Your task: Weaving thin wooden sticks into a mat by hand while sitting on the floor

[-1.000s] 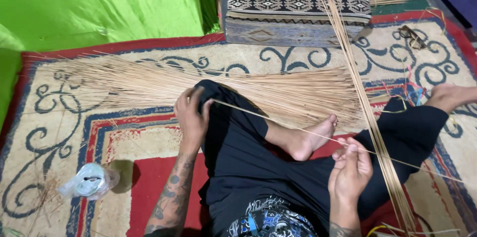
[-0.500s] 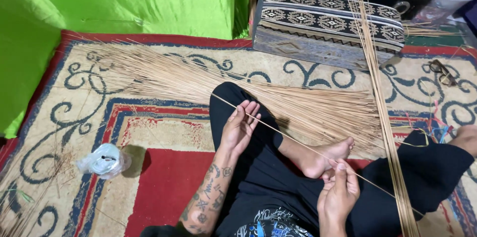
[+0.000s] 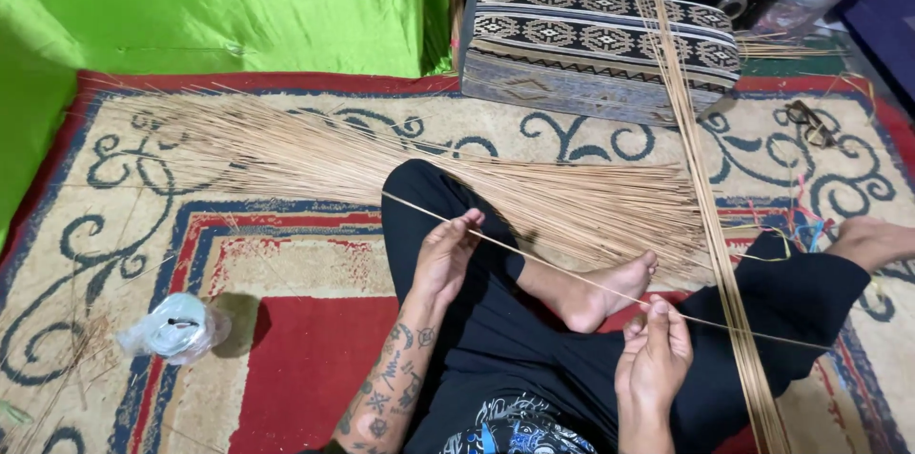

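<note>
Single stick [image 3: 562, 268]: thin, straight, pale straw colour, rigid like a palm-leaf rib. Runs on a slant from upper left to lower right across the lap, over the black trousers [image 3: 496, 340] and just above the bare foot [image 3: 610, 292].

Left hand [image 3: 448, 254]: fingers loosely curled, fingertips touching the stick near its upper part; grip light, not a full clamp. Right hand [image 3: 653, 354]: fingers closed, thumb and forefinger pinched on the stick further down its length.

Behind the stick, a fanned bundle [image 3: 381, 163] of like sticks, dry and fibrous, spread wide at left and gathered toward the right, flat on the rug [image 3: 143, 225]. Second sheaf [image 3: 710, 225], tighter and near upright, at the right, crossing the bundle's gathered end.

Rug: woven, beige with dark blue scrolls and a red centre field. Near its left edge, a crumpled clear plastic bag [image 3: 176, 325]. Further back, a patterned cushion [image 3: 596, 49], black, grey and tan, block-shaped. Green glossy cloth [image 3: 210, 1] draped at upper left. Spectacles [image 3: 808, 122] on the rug at right.
</note>
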